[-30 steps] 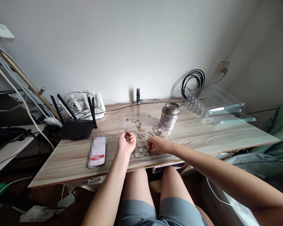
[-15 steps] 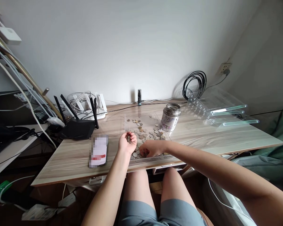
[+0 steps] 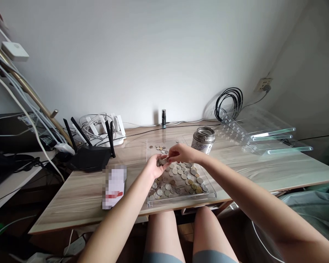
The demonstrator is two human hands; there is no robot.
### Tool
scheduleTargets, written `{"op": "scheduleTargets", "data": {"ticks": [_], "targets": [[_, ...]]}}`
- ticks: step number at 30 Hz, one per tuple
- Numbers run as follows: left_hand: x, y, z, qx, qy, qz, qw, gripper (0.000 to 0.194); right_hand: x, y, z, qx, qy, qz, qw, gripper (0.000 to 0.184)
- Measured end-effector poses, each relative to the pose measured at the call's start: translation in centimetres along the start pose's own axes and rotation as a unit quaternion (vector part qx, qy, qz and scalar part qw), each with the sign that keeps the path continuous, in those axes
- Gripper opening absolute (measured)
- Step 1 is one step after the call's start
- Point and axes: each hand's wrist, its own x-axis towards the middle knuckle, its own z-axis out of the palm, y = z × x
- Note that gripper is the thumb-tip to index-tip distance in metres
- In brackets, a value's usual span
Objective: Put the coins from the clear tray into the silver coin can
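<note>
A clear plastic tray (image 3: pixel 178 199) lies on the desk with several silver and gold coins (image 3: pixel 184 176) scattered over it. Above its left part, my left hand (image 3: pixel 154 167) is curled, palm up, around a small pile of coins. My right hand (image 3: pixel 184 153) meets it there, thumb and fingers pinched on a coin (image 3: pixel 167 159) at the pile's edge. Just behind my right wrist stands a patterned metal tin (image 3: pixel 203 140) with a slot in its lid; its lower part is partly hidden by my forearm.
A phone (image 3: pixel 114 188) lies left of the tray. Behind it are a black router (image 3: pixel 89 157) and a white router (image 3: pixel 117 137) with cables. A small dark bottle (image 3: pixel 163 118) stands by the wall. Stacked clear trays (image 3: pixel 271 137) and a coiled black cable (image 3: pixel 230 102) occupy the right.
My right hand has risen from the coins at the tray's front and come up to my left hand. My left hand has opened somewhat, showing its coins. The view has shifted slightly.
</note>
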Motion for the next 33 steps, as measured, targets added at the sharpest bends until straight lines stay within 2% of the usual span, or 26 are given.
{"op": "scheduleTargets", "data": {"ticks": [3,6,8,9,11,13,15,18,21,26,29,30,31,33], "targets": [[1.2,0.4,1.0,0.050,-0.056,-0.043,0.996,0.015,1.8,0.2,-0.9,-0.041,0.034,0.015,0.998,0.022],[2.3,0.7,1.8,0.051,-0.071,-0.044,0.995,0.016,3.1,0.6,-1.0,-0.072,0.076,0.019,0.994,0.023],[2.7,1.0,2.0,0.034,-0.074,-0.029,0.996,0.016,3.1,1.0,-1.6,-0.074,0.142,0.010,0.987,0.022],[2.9,1.1,2.0,0.026,-0.076,-0.028,0.996,0.018,2.8,1.3,-2.2,-0.076,0.194,0.006,0.978,0.021],[3.0,1.4,2.0,0.013,-0.071,-0.011,0.997,0.018,1.6,2.3,-3.9,-0.096,0.329,0.031,0.939,0.021],[2.9,1.5,1.9,0.023,-0.084,-0.014,0.996,0.016,-0.1,3.7,-5.9,-0.124,0.456,0.097,0.876,0.022],[2.8,1.5,1.8,0.024,-0.090,-0.010,0.996,0.014,-1.6,5.3,-7.6,-0.145,0.518,0.165,0.827,0.021],[2.7,1.3,1.9,0.042,-0.075,0.001,0.996,0.016,-2.9,7.1,-8.6,-0.152,0.495,0.232,0.823,0.019],[2.7,1.0,2.0,0.083,-0.068,0.008,0.994,0.014,-2.9,7.9,-8.2,-0.176,0.485,0.252,0.819,0.019],[2.6,0.8,1.9,0.154,-0.087,0.041,0.983,0.019,-2.9,7.9,-7.1,-0.217,0.505,0.226,0.804,0.021],[2.7,0.7,1.7,0.186,-0.123,0.060,0.973,0.023,-2.8,6.9,-6.4,-0.236,0.573,0.157,0.769,0.025],[2.7,0.7,1.7,0.190,-0.131,0.073,0.970,0.022,-2.6,6.3,-5.8,-0.226,0.585,0.123,0.769,0.027],[2.8,0.6,1.6,0.192,-0.136,0.089,0.968,0.022,-2.2,5.6,-5.2,-0.207,0.576,0.089,0.786,0.028],[2.9,0.5,1.5,0.196,-0.149,0.117,0.962,0.022,-1.1,4.2,-3.4,-0.146,0.487,0.036,0.861,0.029]]}}
